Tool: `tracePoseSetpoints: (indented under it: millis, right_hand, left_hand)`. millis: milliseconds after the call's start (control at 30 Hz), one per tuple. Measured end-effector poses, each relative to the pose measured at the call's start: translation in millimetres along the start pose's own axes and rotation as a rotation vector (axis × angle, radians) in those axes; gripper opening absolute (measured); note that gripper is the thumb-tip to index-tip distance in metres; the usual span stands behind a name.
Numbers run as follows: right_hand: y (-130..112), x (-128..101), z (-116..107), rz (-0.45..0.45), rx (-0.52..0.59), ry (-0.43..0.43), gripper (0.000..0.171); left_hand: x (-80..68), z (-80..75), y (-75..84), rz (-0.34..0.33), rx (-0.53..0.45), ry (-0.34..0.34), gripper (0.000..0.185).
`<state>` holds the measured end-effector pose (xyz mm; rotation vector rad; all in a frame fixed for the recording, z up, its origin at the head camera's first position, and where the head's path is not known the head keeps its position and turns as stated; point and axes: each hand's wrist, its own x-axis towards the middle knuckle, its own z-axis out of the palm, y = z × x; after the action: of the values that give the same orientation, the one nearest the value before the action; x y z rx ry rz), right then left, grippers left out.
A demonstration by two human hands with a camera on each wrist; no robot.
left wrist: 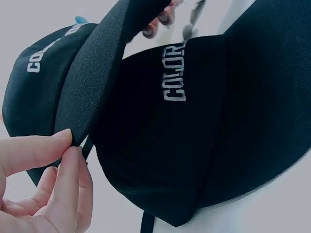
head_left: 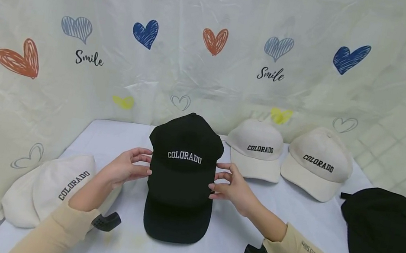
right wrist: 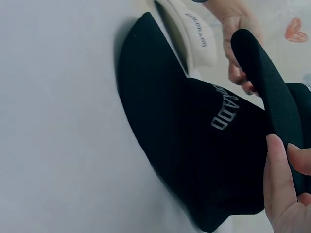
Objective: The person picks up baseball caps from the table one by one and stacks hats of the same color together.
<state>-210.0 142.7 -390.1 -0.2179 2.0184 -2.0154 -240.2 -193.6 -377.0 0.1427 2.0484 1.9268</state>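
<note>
Item: upper black cap [head_left: 186,135], held over the lower black cap [head_left: 175,225] on the bench [head_left: 223,252], both brims toward the person; whether the crowns touch cannot be told. Grasped at the brim's two side edges, presumably for level support without denting the crown. Left hand [head_left: 122,169]: thumb and fingers clamped on its brim edge. Right hand [head_left: 236,189]: opposite, grip likewise clamped (both forearms angle inward). Also: two white caps [head_left: 253,167], side by side, behind right.

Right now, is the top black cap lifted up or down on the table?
Lifted: the left hand and right hand pinch the top cap's brim above the lower cap.
</note>
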Motion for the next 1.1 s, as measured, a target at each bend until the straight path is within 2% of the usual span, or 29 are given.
tracePoseSetpoints:
  millis: [333,833,1100]
  right_hand:
    - [11,-4,4,0.035,0.018,0.011,0.055]
    - [32,-14,5,0.061,0.027,-0.060,0.053]
    - [40,-19,1,0.080,0.019,-0.067,0.053]
  left_hand:
    - [-2.9,-0.7,-7.1,-0.026,0.009,-0.029,0.054]
    - [-2.3,1.0,-29.9,-0.079,0.007,-0.093,0.050]
    - [-5.5,3.6,-37.6,-0.076,0.007,-0.110,0.047]
